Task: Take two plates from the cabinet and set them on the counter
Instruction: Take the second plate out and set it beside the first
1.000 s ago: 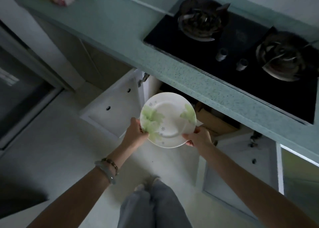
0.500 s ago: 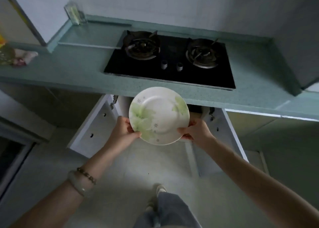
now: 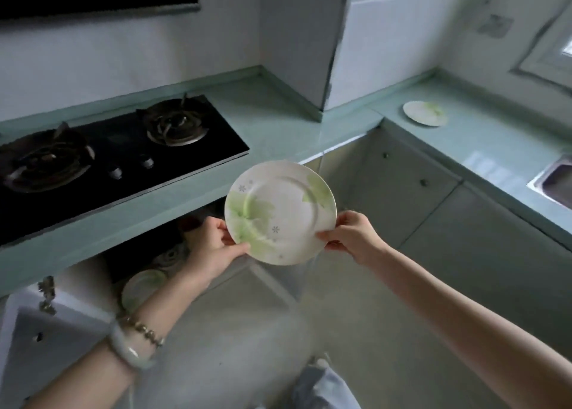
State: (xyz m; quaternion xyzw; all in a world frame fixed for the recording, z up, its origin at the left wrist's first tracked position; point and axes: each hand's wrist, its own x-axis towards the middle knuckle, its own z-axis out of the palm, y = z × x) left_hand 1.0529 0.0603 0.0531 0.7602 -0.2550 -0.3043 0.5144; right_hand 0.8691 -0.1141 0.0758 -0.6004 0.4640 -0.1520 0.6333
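I hold a white plate with green leaf prints (image 3: 280, 212) in both hands, in the air in front of the counter edge. My left hand (image 3: 213, 247) grips its lower left rim and my right hand (image 3: 353, 235) grips its lower right rim. A second plate of the same pattern (image 3: 425, 113) lies flat on the pale green counter (image 3: 483, 139) at the far right, near the wall corner. Below the stove the cabinet (image 3: 148, 260) stands open, with more dishes (image 3: 142, 286) dimly visible inside.
A black two-burner gas stove (image 3: 117, 148) is set into the counter at left. A steel sink (image 3: 554, 182) sits at the right edge. A white open cabinet door (image 3: 37, 331) juts out at lower left. Closed grey cabinet doors (image 3: 408, 191) line the corner.
The view has swung to the right, toward the counter corner. The plate stays gripped in both hands and has moved right, away from the open cabinet. The second plate on the counter has come into sight.
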